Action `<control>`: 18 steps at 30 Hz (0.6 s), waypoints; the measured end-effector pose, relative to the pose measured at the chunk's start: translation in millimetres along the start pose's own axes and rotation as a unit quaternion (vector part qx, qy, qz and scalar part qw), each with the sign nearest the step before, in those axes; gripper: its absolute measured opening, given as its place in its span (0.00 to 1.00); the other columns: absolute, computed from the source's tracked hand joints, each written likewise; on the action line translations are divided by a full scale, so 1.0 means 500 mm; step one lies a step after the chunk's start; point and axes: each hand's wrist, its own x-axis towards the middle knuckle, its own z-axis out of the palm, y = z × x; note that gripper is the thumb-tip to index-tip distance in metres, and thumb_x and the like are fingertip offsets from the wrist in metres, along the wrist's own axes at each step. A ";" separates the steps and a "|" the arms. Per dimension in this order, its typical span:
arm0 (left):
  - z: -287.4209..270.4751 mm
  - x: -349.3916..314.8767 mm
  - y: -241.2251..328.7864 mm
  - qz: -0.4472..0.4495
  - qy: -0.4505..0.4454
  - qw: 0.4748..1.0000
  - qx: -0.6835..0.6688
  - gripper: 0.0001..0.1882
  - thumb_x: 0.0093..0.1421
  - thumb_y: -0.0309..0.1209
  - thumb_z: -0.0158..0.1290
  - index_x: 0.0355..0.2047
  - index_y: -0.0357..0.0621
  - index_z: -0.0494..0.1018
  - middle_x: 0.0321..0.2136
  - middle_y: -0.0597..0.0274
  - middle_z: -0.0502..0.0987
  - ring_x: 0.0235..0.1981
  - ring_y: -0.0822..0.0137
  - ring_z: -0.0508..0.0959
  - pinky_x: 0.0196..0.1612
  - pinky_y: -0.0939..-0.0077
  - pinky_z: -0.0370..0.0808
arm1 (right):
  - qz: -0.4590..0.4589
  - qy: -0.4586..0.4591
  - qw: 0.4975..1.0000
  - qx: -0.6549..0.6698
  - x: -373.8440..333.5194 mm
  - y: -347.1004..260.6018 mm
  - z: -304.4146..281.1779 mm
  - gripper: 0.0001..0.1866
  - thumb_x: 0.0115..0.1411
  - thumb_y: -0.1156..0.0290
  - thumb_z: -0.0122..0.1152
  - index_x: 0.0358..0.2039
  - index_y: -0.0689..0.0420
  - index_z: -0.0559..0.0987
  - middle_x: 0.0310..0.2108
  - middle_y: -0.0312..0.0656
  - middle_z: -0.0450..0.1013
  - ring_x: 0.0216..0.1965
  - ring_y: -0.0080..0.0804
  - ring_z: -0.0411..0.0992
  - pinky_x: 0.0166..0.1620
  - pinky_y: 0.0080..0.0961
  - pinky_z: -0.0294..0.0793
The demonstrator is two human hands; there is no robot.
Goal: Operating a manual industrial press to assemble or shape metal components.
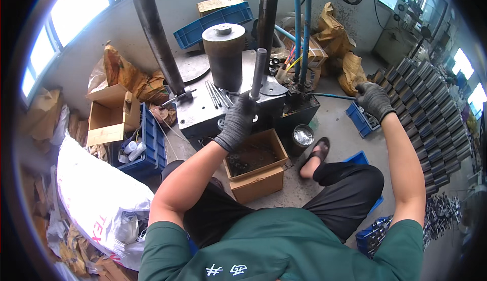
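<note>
My left hand (238, 121), in a dark grey glove, is over the front of a metal press table (195, 113). Its fingers look bent together beside the foot of an upright threaded rod (258, 73); what they hold is hidden. Several slim metal pins (215, 95) lie just left of that hand. Behind them stands a thick steel cylinder (223, 60). My right hand (374, 101), gloved alike, is closed around the outer end of a blue lever (331, 96) that reaches out from the machine's right side.
An open cardboard box (257, 184) with small dark parts sits below the table, with a metal can (303, 135) beside it. Stacked metal tubes (431, 123) rise at right, near a blue bin (361, 121). At left are a blue crate (154, 144) and a white sack (96, 189).
</note>
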 end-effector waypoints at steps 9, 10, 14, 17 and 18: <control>-0.033 -0.007 0.046 0.070 0.008 0.998 0.000 0.40 0.63 0.16 0.52 0.71 0.53 0.50 0.42 0.58 0.74 0.38 0.68 0.79 0.41 0.70 0.80 | 0.101 0.263 0.926 0.252 0.099 0.067 0.027 0.18 0.63 0.58 0.63 0.45 0.59 0.83 0.39 0.52 0.81 0.40 0.49 0.81 0.46 0.38 0.79; -0.046 -0.001 0.055 0.107 0.006 0.993 -0.040 0.37 0.64 0.17 0.52 0.70 0.52 0.52 0.40 0.58 0.74 0.38 0.67 0.79 0.42 0.71 0.80 | 0.084 0.266 0.930 0.240 0.121 0.066 0.020 0.21 0.64 0.55 0.64 0.48 0.59 0.83 0.38 0.50 0.82 0.39 0.47 0.81 0.46 0.37 0.79; -0.088 0.093 0.107 0.185 0.096 0.978 -0.029 0.31 0.67 0.19 0.50 0.67 0.52 0.54 0.36 0.55 0.75 0.39 0.63 0.80 0.43 0.69 0.81 | 0.056 0.284 0.933 0.213 0.216 0.038 -0.018 0.28 0.65 0.47 0.61 0.55 0.57 0.80 0.39 0.51 0.82 0.42 0.48 0.81 0.47 0.38 0.79; -0.132 0.205 0.149 0.201 0.125 0.952 -0.192 0.28 0.66 0.20 0.54 0.62 0.49 0.56 0.37 0.55 0.76 0.40 0.59 0.83 0.43 0.64 0.84 | 0.089 0.218 0.944 0.232 0.293 0.025 -0.047 0.36 0.65 0.38 0.55 0.61 0.54 0.76 0.44 0.53 0.81 0.47 0.49 0.79 0.51 0.41 0.77; -0.148 0.242 0.160 0.213 0.152 0.948 -0.179 0.28 0.66 0.19 0.54 0.62 0.48 0.56 0.38 0.55 0.76 0.40 0.59 0.83 0.44 0.62 0.84 | 0.099 0.195 0.952 0.217 0.315 0.023 -0.050 0.38 0.65 0.34 0.52 0.62 0.53 0.75 0.46 0.54 0.80 0.50 0.50 0.78 0.53 0.42 0.76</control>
